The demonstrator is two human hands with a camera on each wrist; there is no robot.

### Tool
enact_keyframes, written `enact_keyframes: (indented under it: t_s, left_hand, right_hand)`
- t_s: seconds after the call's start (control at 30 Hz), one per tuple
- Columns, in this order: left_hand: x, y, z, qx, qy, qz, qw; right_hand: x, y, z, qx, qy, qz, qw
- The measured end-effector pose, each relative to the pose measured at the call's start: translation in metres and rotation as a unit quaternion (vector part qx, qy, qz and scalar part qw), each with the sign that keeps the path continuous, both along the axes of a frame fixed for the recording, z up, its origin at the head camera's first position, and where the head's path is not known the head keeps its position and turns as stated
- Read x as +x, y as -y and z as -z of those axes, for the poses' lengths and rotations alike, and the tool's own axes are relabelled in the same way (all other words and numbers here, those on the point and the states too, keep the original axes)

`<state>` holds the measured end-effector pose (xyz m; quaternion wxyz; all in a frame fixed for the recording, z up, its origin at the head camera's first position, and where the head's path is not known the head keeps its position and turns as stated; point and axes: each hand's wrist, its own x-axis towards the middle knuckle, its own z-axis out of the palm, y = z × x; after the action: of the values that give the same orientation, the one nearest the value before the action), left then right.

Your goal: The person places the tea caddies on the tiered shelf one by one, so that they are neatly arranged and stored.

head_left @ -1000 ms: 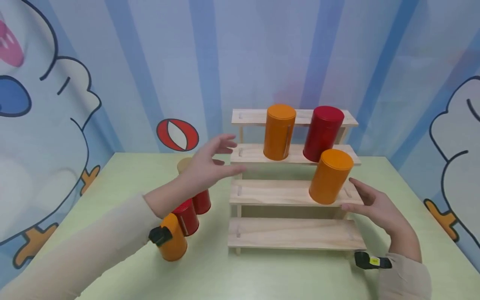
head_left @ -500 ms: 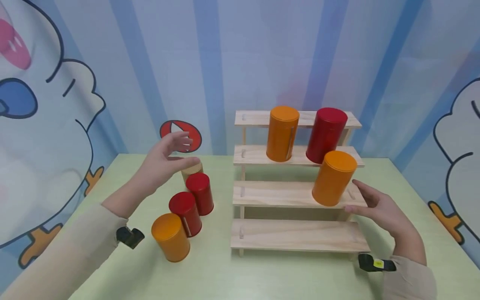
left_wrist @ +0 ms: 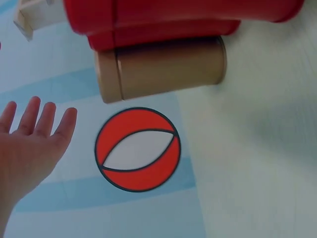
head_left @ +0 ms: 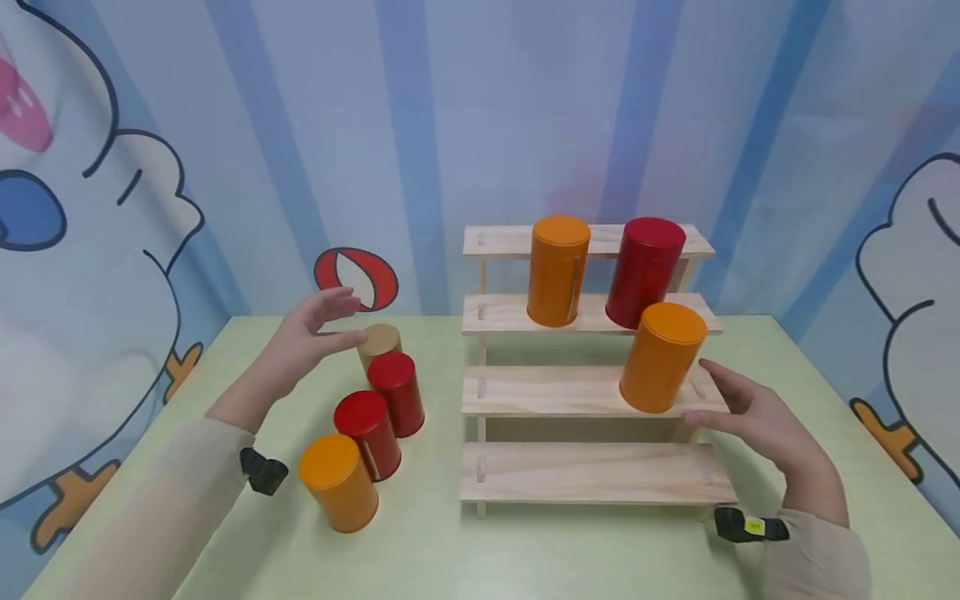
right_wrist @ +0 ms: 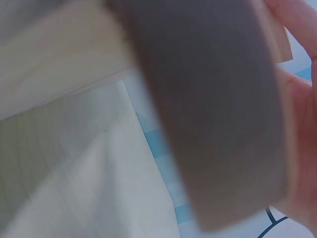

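The left grip [head_left: 303,337], with fingers spread, is beside the tan canister [head_left: 381,342] on the table [head_left: 420,554], just behind a red canister [head_left: 397,395], and I think it should close evenly around its body, while the right grip [head_left: 757,417] pinches the wooden rack's [head_left: 540,388] end

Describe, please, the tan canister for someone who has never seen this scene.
Start at the stepped wooden stand, then look left of it on the table to a slanting row of four canisters. The tan canister is the one at the far end, near the left hand. It alone is tan: the two red canisters and the orange canister in that row differ.
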<state>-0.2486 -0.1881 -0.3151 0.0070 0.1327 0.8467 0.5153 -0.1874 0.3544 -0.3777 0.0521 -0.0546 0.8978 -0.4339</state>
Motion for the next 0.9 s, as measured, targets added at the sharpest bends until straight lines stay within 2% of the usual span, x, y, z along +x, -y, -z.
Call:
enact_keyframes:
  t_s: [0.33,0.6,0.9]
  left_hand:
    - [-0.017,0.015,0.026,-0.009,0.032,0.007,0.9994]
    - [-0.025,0.023,0.04,-0.021,0.06,0.028,0.9976]
    - [-0.033,0.027,0.057,-0.009,0.085,0.048,0.9952]
  right_hand:
    - [-0.002,-0.001,0.002,-0.001,-0.004,-0.002,1.0]
    - [-0.002,-0.001,0.003,-0.007,-0.004,-0.003,1.0]
    - [-0.001,-0.001,0.003,-0.011,-0.005,-0.003,0.9999]
